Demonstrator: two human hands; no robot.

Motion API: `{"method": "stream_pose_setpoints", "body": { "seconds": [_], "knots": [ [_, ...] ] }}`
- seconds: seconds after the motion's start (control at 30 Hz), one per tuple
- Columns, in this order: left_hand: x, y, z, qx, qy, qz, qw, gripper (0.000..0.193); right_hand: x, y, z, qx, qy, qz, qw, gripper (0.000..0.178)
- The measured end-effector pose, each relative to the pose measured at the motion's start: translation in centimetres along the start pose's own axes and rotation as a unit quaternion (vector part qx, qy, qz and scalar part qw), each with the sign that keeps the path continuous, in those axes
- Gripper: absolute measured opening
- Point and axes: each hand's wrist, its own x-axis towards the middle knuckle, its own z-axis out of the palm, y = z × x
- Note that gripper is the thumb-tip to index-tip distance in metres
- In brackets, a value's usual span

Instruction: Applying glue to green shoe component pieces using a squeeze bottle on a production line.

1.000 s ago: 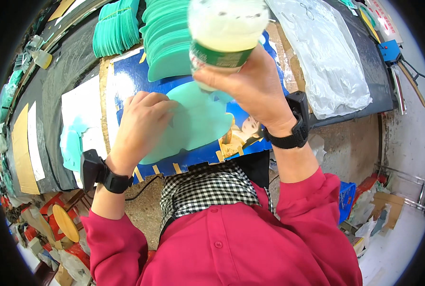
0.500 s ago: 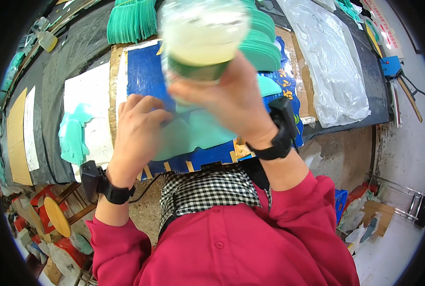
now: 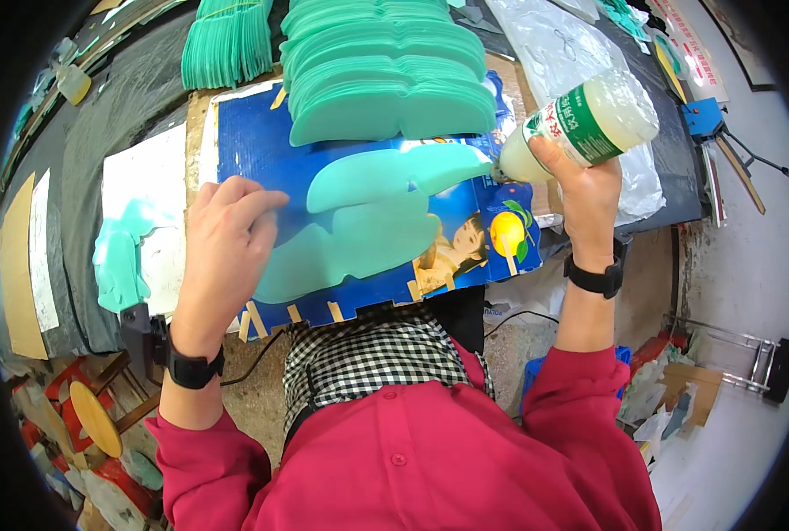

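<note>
My right hand [image 3: 582, 181] is wrapped round a clear plastic bottle [image 3: 620, 106] with a green-and-white label and pale cloudy liquid. The bottle tilts, its neck down at the right tip of a thin teal cut-out sheet [image 3: 363, 180]. A second teal cut-out [image 3: 350, 248] lies nearer me, partly beside my left hand [image 3: 233, 239]. That hand hovers at or rests on the left of the blue printed board [image 3: 262, 133], index finger stretched out and the other fingers bent, with nothing visible in it. Its thumb is hidden.
A big stack of teal cut-outs [image 3: 390, 115] stands behind the board, with a banded bundle [image 3: 226, 44] at its left. Loose teal pieces [image 3: 120, 257] lie on a white sheet at left. Clear plastic [image 3: 558, 49] covers the right side. A wooden stool [image 3: 95, 419] is at lower left.
My right hand has swung the bottle from above the board's middle out to the right and tipped its neck down to the left. My left hand has shifted slightly left and nearer me.
</note>
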Motion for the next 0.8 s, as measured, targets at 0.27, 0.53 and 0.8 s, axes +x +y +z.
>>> {"method": "stream_pose_setpoints", "body": {
  "seconds": [0.27,0.53,0.8],
  "knots": [
    [2.6,0.9,2.7,0.068,-0.034,0.065,0.995,0.021,1.3,-0.9,6.1,0.091,-0.084,-0.108,0.986,0.037],
    [0.3,1.1,2.3,0.052,-0.031,0.045,0.997,0.023,1.6,-0.6,5.0,0.01,0.005,-0.057,0.998,0.038],
    [-0.9,-0.7,0.6,0.018,0.037,-0.007,0.999,0.028,0.0,-2.8,14.3,0.161,-0.102,-0.072,0.979,0.051]
  ]
}}
